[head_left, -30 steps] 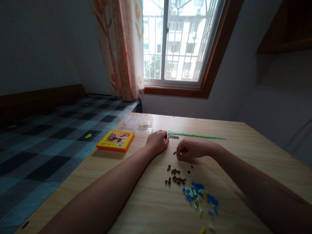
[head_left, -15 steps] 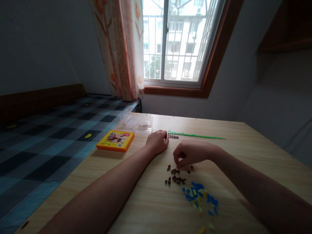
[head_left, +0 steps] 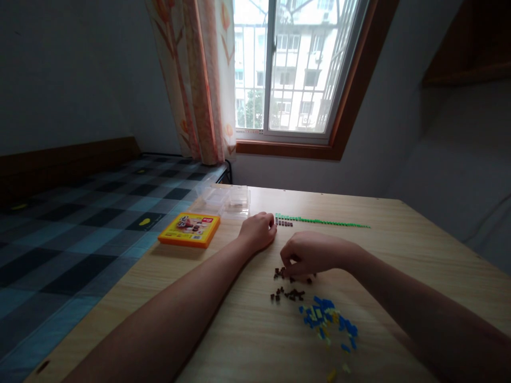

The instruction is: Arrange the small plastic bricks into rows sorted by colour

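My left hand rests on the table with its fingers curled, beside the left end of a short row of brown bricks. What its fingers hold, if anything, is hidden. Just behind that row runs a long line of small green bricks. My right hand bends down over a scatter of loose brown bricks, thumb and fingertips pinched together among the pieces. Whether a brick sits between those fingertips is too small to make out. Nearer to me lies a loose pile of blue and yellow bricks.
A yellow box with a printed lid lies left of my left hand. Behind it stands a clear plastic case. A bed with a checked cover adjoins the table's left edge, and a window is beyond.
My right hand has shifted slightly left over the brown bricks, and a few of them have been nudged. My left hand has stayed in place.
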The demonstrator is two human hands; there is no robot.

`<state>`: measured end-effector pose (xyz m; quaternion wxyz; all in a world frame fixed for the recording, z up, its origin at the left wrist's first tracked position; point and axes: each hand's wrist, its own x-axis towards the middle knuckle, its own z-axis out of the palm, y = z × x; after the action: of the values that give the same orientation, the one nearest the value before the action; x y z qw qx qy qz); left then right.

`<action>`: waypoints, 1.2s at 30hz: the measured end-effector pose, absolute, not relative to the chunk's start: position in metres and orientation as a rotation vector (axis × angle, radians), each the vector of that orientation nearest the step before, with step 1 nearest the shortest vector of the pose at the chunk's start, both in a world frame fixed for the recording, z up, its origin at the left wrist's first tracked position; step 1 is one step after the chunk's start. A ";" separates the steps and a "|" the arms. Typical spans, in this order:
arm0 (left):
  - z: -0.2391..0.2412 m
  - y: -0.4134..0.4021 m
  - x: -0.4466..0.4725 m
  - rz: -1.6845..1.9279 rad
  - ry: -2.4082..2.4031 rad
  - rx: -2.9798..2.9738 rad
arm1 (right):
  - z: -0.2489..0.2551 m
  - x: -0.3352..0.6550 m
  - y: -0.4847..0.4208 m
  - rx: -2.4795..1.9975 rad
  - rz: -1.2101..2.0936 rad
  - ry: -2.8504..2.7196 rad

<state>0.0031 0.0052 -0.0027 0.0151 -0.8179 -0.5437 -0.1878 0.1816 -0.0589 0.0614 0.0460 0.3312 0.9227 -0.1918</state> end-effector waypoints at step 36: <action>-0.003 0.006 0.003 -0.573 -1.701 -2.545 | 0.064 0.182 -0.060 1.105 -0.696 2.598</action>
<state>0.0034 0.0060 -0.0027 0.0136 -0.8171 -0.5462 -0.1839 0.1822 -0.0597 0.0637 0.1167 0.3774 0.8874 -0.2379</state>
